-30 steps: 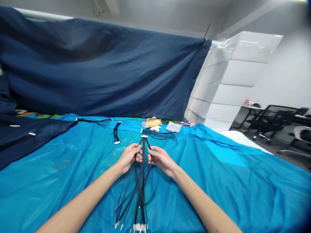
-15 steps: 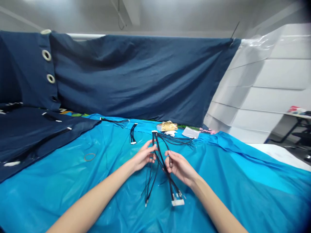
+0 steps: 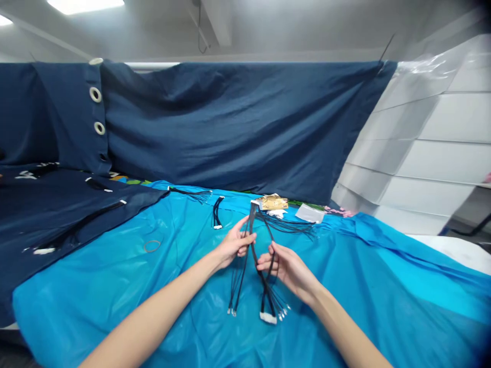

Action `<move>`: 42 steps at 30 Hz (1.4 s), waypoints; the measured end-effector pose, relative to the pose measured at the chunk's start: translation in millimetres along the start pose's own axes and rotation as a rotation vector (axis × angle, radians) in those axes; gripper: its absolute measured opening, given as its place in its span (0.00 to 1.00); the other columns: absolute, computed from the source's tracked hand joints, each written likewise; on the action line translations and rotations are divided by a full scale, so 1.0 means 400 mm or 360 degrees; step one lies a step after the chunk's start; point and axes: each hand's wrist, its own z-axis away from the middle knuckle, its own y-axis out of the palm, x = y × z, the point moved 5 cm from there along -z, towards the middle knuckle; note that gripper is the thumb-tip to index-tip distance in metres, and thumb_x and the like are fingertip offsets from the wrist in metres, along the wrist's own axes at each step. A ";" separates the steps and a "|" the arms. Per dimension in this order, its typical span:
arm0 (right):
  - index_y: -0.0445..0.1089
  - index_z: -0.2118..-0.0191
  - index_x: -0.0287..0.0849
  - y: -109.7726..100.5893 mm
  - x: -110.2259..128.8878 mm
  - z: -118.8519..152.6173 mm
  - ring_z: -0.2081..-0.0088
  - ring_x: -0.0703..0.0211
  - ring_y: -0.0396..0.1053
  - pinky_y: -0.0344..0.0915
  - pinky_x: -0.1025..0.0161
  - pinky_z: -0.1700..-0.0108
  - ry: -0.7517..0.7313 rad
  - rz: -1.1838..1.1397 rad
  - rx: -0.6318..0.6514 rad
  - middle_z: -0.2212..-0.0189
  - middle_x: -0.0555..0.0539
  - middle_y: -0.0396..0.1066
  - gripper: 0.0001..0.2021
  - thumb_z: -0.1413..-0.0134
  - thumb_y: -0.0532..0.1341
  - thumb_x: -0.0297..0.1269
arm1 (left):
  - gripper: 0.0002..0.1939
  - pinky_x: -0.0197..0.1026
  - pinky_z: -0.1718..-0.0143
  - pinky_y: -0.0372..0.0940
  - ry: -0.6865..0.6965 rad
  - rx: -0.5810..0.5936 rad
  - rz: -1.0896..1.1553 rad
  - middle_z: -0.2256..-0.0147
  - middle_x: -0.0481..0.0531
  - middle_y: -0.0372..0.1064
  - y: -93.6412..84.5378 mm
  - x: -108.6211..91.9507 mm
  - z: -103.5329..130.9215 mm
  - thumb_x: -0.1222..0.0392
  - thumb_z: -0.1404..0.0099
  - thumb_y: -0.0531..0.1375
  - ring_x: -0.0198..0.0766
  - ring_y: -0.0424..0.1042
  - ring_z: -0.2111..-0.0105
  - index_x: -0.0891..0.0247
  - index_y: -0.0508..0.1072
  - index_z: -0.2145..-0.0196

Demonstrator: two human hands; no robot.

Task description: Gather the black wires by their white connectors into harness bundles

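Observation:
A black wire harness (image 3: 258, 263) hangs between my two hands above the blue sheet. Its upper white connector (image 3: 254, 203) rises over my left hand (image 3: 233, 243), whose thumb and fingers are closed on the wires just below. Lower and to the right, my right hand (image 3: 287, 268) pinches a black strand of the same harness. A wider white connector (image 3: 267, 318) dangles at the bottom, with loose wires and small metal ends beside it. Another group of thin wires with metal tips hangs to the left.
Behind the hands lie a bundle of black wires (image 3: 287, 223), a gold packet (image 3: 274, 202) and a clear bag (image 3: 310, 213). A short harness (image 3: 217, 212) and a rubber band (image 3: 152, 246) rest on the blue sheet (image 3: 161, 286). More harnesses lie on dark cloth (image 3: 46, 204) at left.
My left fingers have closed around the wires below the upper connector. The lower connector has swung slightly left. The whole view has shifted, with the surroundings appearing further right.

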 end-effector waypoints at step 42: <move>0.61 0.51 0.41 0.050 0.011 0.017 0.78 0.66 0.64 0.68 0.57 0.67 -0.0209 0.0055 0.0122 0.78 0.52 0.65 0.21 0.49 0.58 0.45 | 0.12 0.36 0.71 0.55 0.0933 -0.0838 -0.1449 0.74 0.46 0.54 -0.027 -0.097 0.025 0.54 0.43 0.56 0.31 0.56 0.77 0.62 0.72 0.65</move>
